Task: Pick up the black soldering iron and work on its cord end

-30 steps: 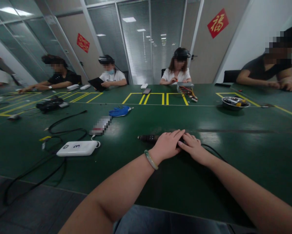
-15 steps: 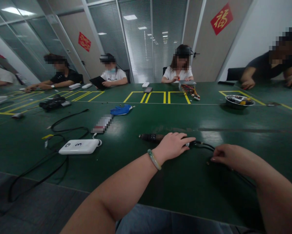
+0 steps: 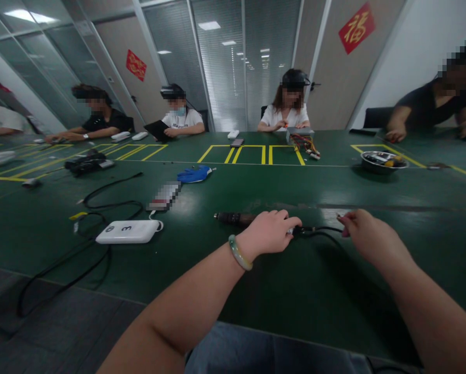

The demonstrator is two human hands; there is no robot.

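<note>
My left hand [image 3: 270,228] is wrapped over the rear part of a dark electric screwdriver [image 3: 233,218], which lies on the green table with its tip pointing left. The palm and fingers hide most of its body. A black cable [image 3: 314,229] leaves its rear end and runs right, toward my right hand [image 3: 367,234]. That hand is closed in a pinch just above the table. A tiny dark tip [image 3: 338,216] pokes out at its fingertips, too small to name. Whether the fingers also touch the cable, I cannot tell.
Left of my hands lie a white power bank [image 3: 127,231], a phone [image 3: 165,196], a blue glove [image 3: 194,174] and a looping black cable [image 3: 112,203]. A metal bowl [image 3: 384,162] of parts stands at the right. Several people sit around the table, one beside a metal box with wires [image 3: 300,136].
My right hand has risen off the table and moved away from me, with a small tip now showing in its pinch. My left hand and the electric screwdriver have shifted slightly left.
</note>
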